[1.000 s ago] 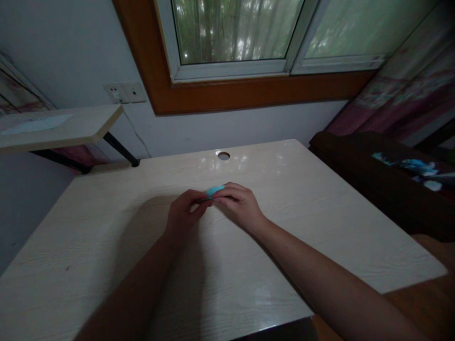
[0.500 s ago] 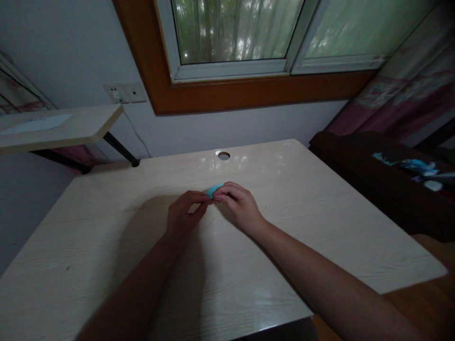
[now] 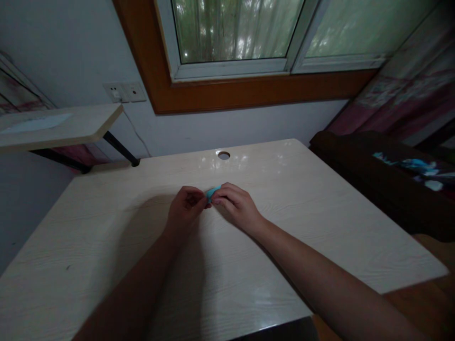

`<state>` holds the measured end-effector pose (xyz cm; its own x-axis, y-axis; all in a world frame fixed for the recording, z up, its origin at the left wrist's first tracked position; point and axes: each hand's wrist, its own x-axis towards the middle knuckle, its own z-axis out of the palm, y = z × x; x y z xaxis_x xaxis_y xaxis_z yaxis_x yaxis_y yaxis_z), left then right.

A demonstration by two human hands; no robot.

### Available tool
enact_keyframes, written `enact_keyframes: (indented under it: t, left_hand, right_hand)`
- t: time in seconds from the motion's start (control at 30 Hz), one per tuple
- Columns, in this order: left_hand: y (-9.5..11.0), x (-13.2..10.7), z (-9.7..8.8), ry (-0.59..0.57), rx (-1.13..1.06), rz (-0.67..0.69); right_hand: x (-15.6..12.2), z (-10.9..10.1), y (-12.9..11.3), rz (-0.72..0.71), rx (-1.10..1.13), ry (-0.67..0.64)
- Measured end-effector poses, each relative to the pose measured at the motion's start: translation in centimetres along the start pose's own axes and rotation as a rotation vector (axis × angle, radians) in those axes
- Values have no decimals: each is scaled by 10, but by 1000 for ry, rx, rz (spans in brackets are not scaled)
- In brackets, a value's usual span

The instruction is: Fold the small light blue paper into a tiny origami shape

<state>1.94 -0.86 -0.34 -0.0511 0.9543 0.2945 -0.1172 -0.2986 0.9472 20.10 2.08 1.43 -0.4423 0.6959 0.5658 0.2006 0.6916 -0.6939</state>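
A small turquoise piece (image 3: pixel 212 192), too small and too covered by fingers to tell its kind, is held between my two hands above the middle of the pale wood-grain table (image 3: pixel 302 227). My left hand (image 3: pixel 185 208) pinches its left end between thumb and fingers. On the other side, my right hand (image 3: pixel 236 203) grips it with thumb and curled fingers, hiding its right part. Both hands are closed, and their fingertips nearly meet at the piece.
A raised shelf (image 3: pixel 64 125) on black legs stands at the back left. Behind it a cord (image 3: pixel 137 132) hangs from the wall socket (image 3: pixel 124 92). A round hole (image 3: pixel 223 155) pierces the table's far side. Dark furniture (image 3: pixel 373 184) borders the right.
The fingers of my left hand have curled in more around the piece, and its thumb has shifted. The turquoise piece has turned slightly. My right hand has barely moved.
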Motion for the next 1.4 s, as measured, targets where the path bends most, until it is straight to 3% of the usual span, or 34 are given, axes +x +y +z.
enact_keyframes:
  t: [0.27,0.6,1.03,1.4]
  left_hand:
    - [4,1,2,-11,-46,-70]
    - [-4,3,0,-121,-145,-84]
    - [-2,3,1,-132,-289,-146]
    - [2,3,0,-142,-315,-247]
  right_hand:
    - [0,1,5,-45,-12,30]
    - [1,-3,5,-6,76,-11]
    - [-1,2,18,178,251,4]
    - [2,0,15,77,228,15]
